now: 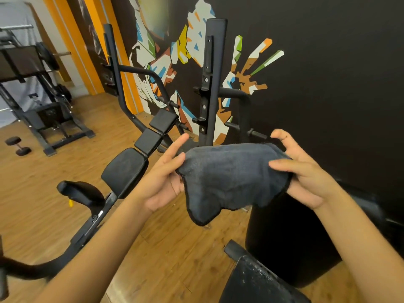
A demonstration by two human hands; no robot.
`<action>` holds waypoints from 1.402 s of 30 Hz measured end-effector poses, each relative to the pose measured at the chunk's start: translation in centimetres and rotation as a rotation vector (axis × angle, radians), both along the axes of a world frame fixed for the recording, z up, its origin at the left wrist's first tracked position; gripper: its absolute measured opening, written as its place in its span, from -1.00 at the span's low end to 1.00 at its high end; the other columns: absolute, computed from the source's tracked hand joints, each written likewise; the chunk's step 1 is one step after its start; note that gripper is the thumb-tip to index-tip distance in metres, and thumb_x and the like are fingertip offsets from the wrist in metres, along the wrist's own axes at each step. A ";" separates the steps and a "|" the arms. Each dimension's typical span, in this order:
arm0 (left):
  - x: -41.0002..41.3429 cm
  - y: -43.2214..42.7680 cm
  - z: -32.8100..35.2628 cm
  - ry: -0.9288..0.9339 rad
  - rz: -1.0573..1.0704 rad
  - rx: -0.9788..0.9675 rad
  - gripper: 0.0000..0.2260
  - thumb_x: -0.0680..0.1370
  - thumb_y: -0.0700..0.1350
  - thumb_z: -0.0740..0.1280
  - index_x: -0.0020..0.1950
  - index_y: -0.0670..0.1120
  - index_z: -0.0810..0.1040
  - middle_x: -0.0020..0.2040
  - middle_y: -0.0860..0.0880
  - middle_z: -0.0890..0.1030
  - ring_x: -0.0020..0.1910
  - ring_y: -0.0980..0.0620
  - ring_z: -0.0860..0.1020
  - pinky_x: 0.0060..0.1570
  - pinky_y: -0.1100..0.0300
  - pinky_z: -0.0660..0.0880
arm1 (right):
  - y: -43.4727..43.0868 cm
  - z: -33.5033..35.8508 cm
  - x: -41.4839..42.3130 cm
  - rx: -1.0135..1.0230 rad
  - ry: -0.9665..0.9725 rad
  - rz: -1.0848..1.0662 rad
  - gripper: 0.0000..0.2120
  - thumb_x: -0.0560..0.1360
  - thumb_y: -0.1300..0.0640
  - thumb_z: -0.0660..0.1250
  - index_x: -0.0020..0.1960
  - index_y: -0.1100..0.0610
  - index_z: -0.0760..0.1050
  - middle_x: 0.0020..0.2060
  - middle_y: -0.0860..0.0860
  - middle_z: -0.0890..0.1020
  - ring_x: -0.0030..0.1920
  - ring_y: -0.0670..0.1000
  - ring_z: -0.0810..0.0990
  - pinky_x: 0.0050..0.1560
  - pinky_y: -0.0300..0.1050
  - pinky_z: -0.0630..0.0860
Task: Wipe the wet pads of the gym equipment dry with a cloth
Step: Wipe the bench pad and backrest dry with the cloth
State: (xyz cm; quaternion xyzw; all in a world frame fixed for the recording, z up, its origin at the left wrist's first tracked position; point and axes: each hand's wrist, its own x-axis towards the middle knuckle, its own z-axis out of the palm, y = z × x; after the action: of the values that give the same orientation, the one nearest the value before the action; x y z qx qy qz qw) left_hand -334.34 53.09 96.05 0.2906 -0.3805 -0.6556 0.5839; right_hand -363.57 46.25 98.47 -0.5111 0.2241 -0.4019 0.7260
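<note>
A dark grey cloth [231, 180] hangs in the air between both hands, folded over and drooping at its lower edge. My left hand [164, 180] holds its left end, index finger pointing up. My right hand [306, 171] grips its right end with thumb on top. Below, at the bottom right, a black pad [255, 283] shows water droplets on its surface. A black incline bench [124, 171] with several pads stands to the left, apart from the hands.
A tall black upright post [213, 79] stands behind the cloth against a painted dark wall. A big black cylinder [290, 241] is under my right hand. A dumbbell [18, 145] and another machine [32, 90] sit at the far left on the wooden floor.
</note>
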 end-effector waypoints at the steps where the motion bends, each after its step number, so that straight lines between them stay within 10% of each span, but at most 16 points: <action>1: 0.1 0.2 -0.2 0.040 -0.001 -0.023 -0.22 0.41 -0.10 0.60 0.56 0.06 0.32 0.42 -0.20 0.51 0.39 -0.21 0.50 0.29 -0.21 0.49 | 0.1 -0.5 0.3 0.011 -0.022 -0.012 -0.39 0.37 0.43 0.42 0.28 -0.07 0.45 0.17 0.17 0.62 0.20 0.17 0.64 0.02 -0.01 0.65; 8: -0.2 0.7 -1.1 0.040 0.107 -0.061 -0.11 0.38 -0.37 0.54 0.58 0.13 0.28 0.48 -0.14 0.46 0.39 -0.20 0.51 0.23 -0.03 0.56 | 1.1 -2.7 1.6 0.098 -0.058 -0.150 -0.37 0.34 0.45 0.32 0.34 0.01 0.48 0.19 0.15 0.66 0.21 0.11 0.66 0.06 -0.09 0.64; 18: -0.7 1.9 -1.7 -0.949 0.356 -0.208 -0.56 0.63 -0.31 0.30 0.42 0.09 0.47 0.17 0.37 0.62 0.26 0.30 0.54 0.23 0.31 0.51 | 0.1 -4.2 1.4 -0.449 0.754 -0.361 -0.55 0.54 0.30 0.40 0.32 -0.12 0.57 0.29 -0.10 0.59 0.37 -0.02 0.49 0.37 0.03 0.48; 24: 1.1 0.8 -2.0 -1.279 0.113 -0.218 -0.49 0.67 -0.17 0.26 0.49 0.34 0.33 0.23 0.04 0.59 0.15 0.05 0.53 0.33 -0.06 0.46 | -0.6 -4.5 0.4 -0.701 1.030 -0.429 -0.59 0.60 0.18 0.36 0.43 -0.01 0.50 0.29 0.05 0.59 0.35 0.10 0.49 0.37 -0.16 0.29; 34: 0.6 0.3 -3.0 -1.116 0.309 -0.083 -0.59 0.50 -0.28 0.49 0.23 0.15 0.61 0.05 -0.05 0.73 -0.01 -0.18 0.69 0.06 -0.16 0.63 | -0.3 -3.8 -0.6 -0.773 1.009 -0.395 -0.48 0.57 0.28 0.38 0.49 -0.01 0.42 0.17 -0.12 0.46 0.18 -0.15 0.44 0.07 -0.54 0.32; 38: 0.6 -0.4 -3.7 -1.533 0.412 -0.185 -0.74 0.48 -0.14 0.53 0.15 0.07 0.69 0.04 0.06 0.69 0.02 0.07 0.62 0.09 -0.01 0.58 | -1.1 -4.7 -0.2 -0.785 1.132 -0.343 -0.51 0.61 0.25 0.33 0.51 0.05 0.40 0.36 0.01 0.49 0.36 0.01 0.44 0.28 -0.27 0.33; 42: 0.3 -0.8 -3.6 -1.481 0.370 -0.180 -0.94 0.50 -0.13 0.51 -0.09 0.01 0.67 0.21 0.08 0.54 0.22 0.14 0.50 0.18 0.07 0.50 | -2.1 -5.5 0.1 -0.756 1.283 -0.387 -0.68 0.63 0.14 0.31 0.37 0.16 0.54 0.22 0.11 0.50 0.25 0.10 0.45 0.19 -0.05 0.40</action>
State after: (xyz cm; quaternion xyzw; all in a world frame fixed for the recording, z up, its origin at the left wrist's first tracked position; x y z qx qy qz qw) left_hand -334.01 52.31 92.44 0.6643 -0.6692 -0.1481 0.2984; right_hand -363.42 44.13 93.00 -0.8091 0.5343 -0.1960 0.1467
